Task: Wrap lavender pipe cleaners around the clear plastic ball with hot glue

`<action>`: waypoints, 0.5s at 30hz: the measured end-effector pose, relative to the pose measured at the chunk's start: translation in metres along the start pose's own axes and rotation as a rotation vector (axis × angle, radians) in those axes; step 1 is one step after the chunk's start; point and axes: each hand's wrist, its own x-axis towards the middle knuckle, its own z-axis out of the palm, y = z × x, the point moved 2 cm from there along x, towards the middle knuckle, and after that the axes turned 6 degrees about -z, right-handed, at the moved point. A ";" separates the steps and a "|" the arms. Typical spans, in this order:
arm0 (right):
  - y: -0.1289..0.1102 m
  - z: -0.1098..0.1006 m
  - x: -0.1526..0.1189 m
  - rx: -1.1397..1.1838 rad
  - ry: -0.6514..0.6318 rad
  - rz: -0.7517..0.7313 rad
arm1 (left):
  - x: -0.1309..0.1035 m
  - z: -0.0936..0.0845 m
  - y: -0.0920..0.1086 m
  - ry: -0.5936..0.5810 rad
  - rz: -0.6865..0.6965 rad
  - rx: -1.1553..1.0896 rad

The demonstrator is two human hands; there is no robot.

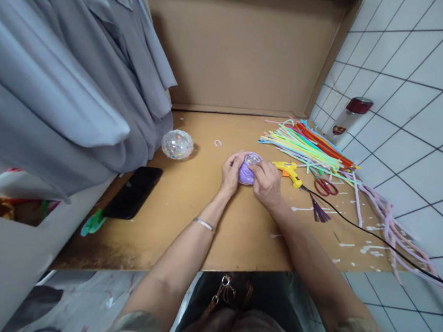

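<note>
Between my hands is a round ball [246,175] partly wrapped in purple fuzzy strands, with a clear section showing at its top. My left hand [232,170] is curled around its left side. On the right, my right hand [266,182] presses its bent fingers against the strands. Just beyond that hand lies a yellow hot glue gun [294,175] with a black cord. A clear ball [177,145] sits apart, to the left. A small pale curved piece [218,143] rests on the board behind my hands.
Several colourful pipe cleaners [307,146] are heaped at the back right, near red-handled scissors [326,187] and a purple tassel [320,211]. A black phone [133,192] lies left. A bottle [349,119] stands by the tiled wall; grey cloth [77,64] hangs left.
</note>
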 end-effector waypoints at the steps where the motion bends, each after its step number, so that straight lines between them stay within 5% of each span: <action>1: 0.000 0.000 0.000 0.001 -0.004 -0.004 | -0.001 -0.001 0.000 -0.016 0.003 0.004; 15: -0.001 -0.003 0.000 0.035 0.020 -0.008 | -0.001 -0.007 0.006 -0.086 0.066 0.063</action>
